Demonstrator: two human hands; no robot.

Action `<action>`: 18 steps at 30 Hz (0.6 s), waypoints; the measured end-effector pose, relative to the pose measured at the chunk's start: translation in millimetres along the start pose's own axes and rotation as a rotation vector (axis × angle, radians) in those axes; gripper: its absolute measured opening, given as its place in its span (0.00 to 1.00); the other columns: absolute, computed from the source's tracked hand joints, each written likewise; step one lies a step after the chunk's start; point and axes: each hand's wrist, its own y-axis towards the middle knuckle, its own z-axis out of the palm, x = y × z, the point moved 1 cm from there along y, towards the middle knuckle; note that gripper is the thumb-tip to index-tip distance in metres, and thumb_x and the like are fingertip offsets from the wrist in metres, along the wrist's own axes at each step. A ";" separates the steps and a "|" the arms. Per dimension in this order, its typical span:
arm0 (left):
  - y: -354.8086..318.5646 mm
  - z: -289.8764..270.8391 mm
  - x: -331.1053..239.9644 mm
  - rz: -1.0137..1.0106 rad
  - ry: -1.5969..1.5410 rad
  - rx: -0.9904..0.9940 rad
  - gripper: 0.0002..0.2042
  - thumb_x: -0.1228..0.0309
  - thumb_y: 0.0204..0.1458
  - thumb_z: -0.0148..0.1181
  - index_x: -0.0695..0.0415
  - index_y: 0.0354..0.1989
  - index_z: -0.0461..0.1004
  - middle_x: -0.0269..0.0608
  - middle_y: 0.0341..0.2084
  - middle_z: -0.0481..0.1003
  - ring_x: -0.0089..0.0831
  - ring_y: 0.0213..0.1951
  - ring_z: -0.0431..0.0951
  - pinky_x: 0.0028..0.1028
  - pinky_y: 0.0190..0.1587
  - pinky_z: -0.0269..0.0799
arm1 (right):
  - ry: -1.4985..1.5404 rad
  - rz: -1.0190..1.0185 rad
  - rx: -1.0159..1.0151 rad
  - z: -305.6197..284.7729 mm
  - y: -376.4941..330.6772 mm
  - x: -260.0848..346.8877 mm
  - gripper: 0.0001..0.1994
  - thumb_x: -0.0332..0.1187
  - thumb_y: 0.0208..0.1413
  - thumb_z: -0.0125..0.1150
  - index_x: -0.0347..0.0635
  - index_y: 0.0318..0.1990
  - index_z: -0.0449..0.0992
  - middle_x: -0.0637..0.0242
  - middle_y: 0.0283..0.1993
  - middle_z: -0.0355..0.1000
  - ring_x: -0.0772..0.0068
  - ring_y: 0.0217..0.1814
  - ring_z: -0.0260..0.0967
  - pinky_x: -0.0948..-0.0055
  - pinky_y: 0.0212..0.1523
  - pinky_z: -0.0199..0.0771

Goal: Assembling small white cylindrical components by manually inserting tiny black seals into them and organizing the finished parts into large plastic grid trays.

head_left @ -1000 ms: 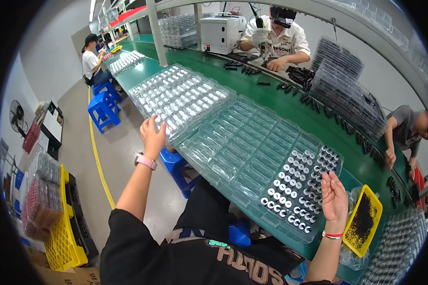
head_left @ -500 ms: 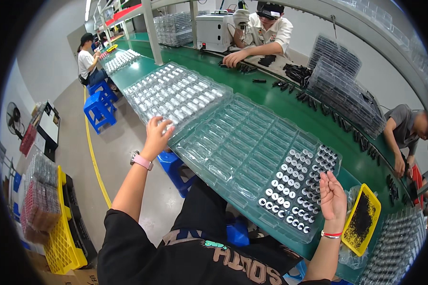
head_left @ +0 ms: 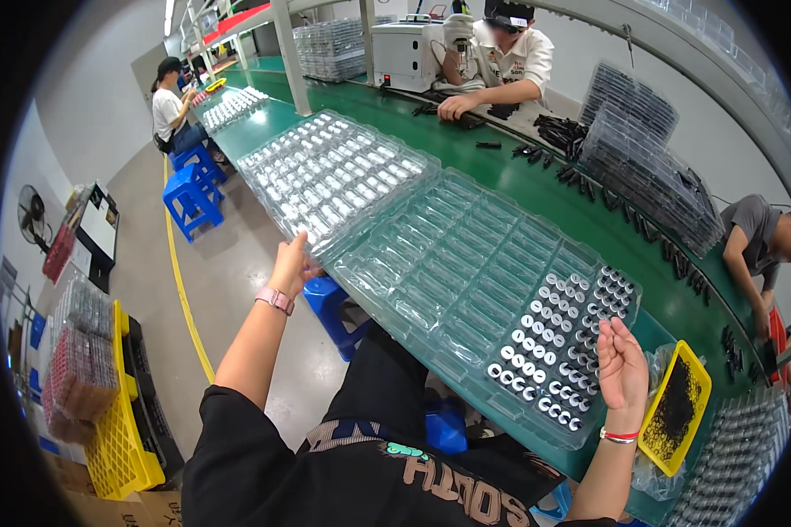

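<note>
The person's left hand [head_left: 292, 268] is sitting at the near corner of the filled tray [head_left: 369, 209], a clear sheet that is lying on the green desk [head_left: 501, 189] and holding rows of silvery pieces [head_left: 347, 180]. One finger is pointing up at the rim while others are curling lower down; whether they are pinching the edge, the view is not telling.

The half-filled tray [head_left: 431, 263] is lying alongside on the near part of the desk, its left columns showing bare slots and its right end carrying white-topped pieces [head_left: 536, 338]. The right hand [head_left: 624, 364] is resting beside that end, palm showing, fingers bending loosely and lying close together; contact with the rim is staying unclear.

A yellow basket [head_left: 705, 386] is standing to the right of this hand, holding small black parts [head_left: 674, 408]. Across the desk, a co-worker [head_left: 523, 75] is leaning over dark pieces.
</note>
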 end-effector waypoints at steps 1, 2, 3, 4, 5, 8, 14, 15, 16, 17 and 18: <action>-0.8 -0.8 -1.0 0.008 -0.011 0.023 0.18 0.66 0.51 0.49 0.59 0.49 0.61 0.48 0.40 0.66 0.34 0.37 0.69 0.30 0.36 0.68 | 0.000 0.002 -0.001 1.1 -0.2 -0.3 0.13 0.19 0.53 0.40 0.27 0.46 0.63 0.47 0.43 0.69 0.67 0.42 0.71 0.77 0.45 0.73; -1.3 -1.7 -2.4 0.017 -0.021 0.046 0.18 0.67 0.51 0.49 0.59 0.49 0.60 0.47 0.38 0.66 0.33 0.35 0.69 0.29 0.34 0.68 | -0.001 0.004 -0.001 2.1 -0.3 -0.6 0.13 0.19 0.53 0.40 0.27 0.46 0.63 0.48 0.43 0.69 0.67 0.42 0.71 0.77 0.45 0.74; -1.7 -2.6 -4.2 0.025 -0.032 0.069 0.17 0.67 0.51 0.48 0.59 0.49 0.60 0.46 0.37 0.66 0.32 0.34 0.69 0.28 0.32 0.67 | -0.001 0.005 -0.002 2.9 -0.1 -1.2 0.13 0.19 0.53 0.40 0.27 0.46 0.63 0.48 0.43 0.69 0.67 0.41 0.71 0.78 0.45 0.74; -2.9 -2.5 -7.3 0.034 -0.044 0.093 0.17 0.68 0.51 0.48 0.59 0.49 0.60 0.45 0.35 0.66 0.30 0.32 0.68 0.26 0.30 0.67 | -0.001 0.006 0.000 2.9 0.5 -1.5 0.13 0.19 0.53 0.40 0.27 0.46 0.63 0.48 0.43 0.69 0.67 0.41 0.71 0.78 0.45 0.74; -3.9 -2.5 -10.7 0.043 -0.056 0.116 0.17 0.69 0.50 0.48 0.59 0.49 0.60 0.44 0.34 0.67 0.29 0.31 0.68 0.25 0.28 0.66 | -0.003 0.006 -0.005 2.1 0.9 -1.7 0.13 0.19 0.53 0.40 0.27 0.46 0.64 0.48 0.43 0.69 0.67 0.41 0.72 0.77 0.45 0.74; -4.2 -2.7 -23.4 0.070 -0.091 0.190 0.17 0.71 0.50 0.47 0.58 0.50 0.59 0.40 0.29 0.67 0.25 0.26 0.68 0.21 0.22 0.64 | -0.010 0.004 -0.020 -0.3 2.2 -2.9 0.13 0.19 0.52 0.41 0.27 0.46 0.64 0.48 0.43 0.69 0.67 0.41 0.72 0.77 0.44 0.74; 25.2 -55.5 -40.3 0.022 0.032 0.197 0.17 0.70 0.48 0.47 0.56 0.49 0.63 0.39 0.29 0.69 0.23 0.26 0.67 0.19 0.25 0.64 | 0.040 0.030 -0.038 0.3 -0.1 -0.2 0.13 0.18 0.51 0.41 0.27 0.45 0.65 0.48 0.42 0.70 0.67 0.41 0.72 0.77 0.44 0.74; 35.4 -66.1 -44.3 0.014 0.055 0.204 0.17 0.70 0.48 0.47 0.55 0.49 0.64 0.38 0.29 0.69 0.23 0.26 0.67 0.19 0.26 0.64 | 0.036 0.033 -0.033 0.5 -0.1 -1.0 0.13 0.18 0.50 0.41 0.27 0.45 0.65 0.48 0.42 0.70 0.67 0.41 0.72 0.77 0.43 0.74; 44.2 -75.5 -45.3 0.008 0.079 0.217 0.17 0.70 0.48 0.47 0.55 0.49 0.65 0.38 0.29 0.70 0.23 0.26 0.67 0.19 0.27 0.64 | 0.032 0.031 -0.032 0.1 -0.5 -1.8 0.13 0.18 0.50 0.41 0.27 0.45 0.65 0.48 0.42 0.70 0.67 0.41 0.72 0.77 0.43 0.74; 54.4 -87.0 -46.2 0.003 0.103 0.232 0.17 0.70 0.48 0.47 0.54 0.49 0.66 0.37 0.29 0.70 0.22 0.26 0.67 0.18 0.27 0.64 | 0.028 0.027 -0.031 -0.3 -0.7 -2.2 0.13 0.18 0.50 0.41 0.27 0.44 0.65 0.48 0.42 0.70 0.67 0.40 0.72 0.77 0.43 0.74; 58.6 -78.0 -48.5 -0.005 0.127 0.242 0.17 0.70 0.47 0.47 0.54 0.49 0.67 0.37 0.28 0.71 0.22 0.26 0.67 0.18 0.28 0.63 | 0.023 0.029 -0.030 0.2 -0.1 -3.1 0.14 0.17 0.50 0.41 0.27 0.44 0.65 0.48 0.41 0.70 0.67 0.40 0.72 0.77 0.43 0.74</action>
